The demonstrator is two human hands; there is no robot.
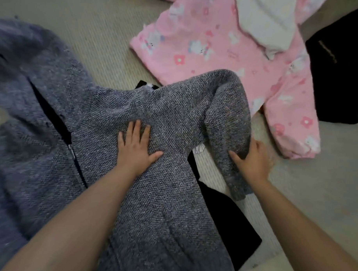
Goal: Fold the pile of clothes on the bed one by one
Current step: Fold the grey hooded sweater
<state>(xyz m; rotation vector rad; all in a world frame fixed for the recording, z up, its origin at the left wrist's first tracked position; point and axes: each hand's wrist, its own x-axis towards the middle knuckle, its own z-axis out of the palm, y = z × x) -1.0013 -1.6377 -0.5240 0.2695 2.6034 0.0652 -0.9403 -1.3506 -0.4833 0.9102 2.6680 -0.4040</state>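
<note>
A grey knitted zip jacket (pixel 76 122) lies spread over the beige bed (pixel 101 30), its zip open down the left. My left hand (pixel 137 145) presses flat on the jacket's chest, fingers straight. My right hand (pixel 253 161) grips the jacket's right sleeve (pixel 228 117), which is bent back toward the body; the thumb lies across the sleeve's front and the fingers curl behind it.
A pink printed garment (pixel 215 49) lies at the back right with a white cloth (pixel 269 20) on top. A black garment (pixel 338 73) sits at the far right. Another black piece (pixel 227 218) lies under the jacket's right edge.
</note>
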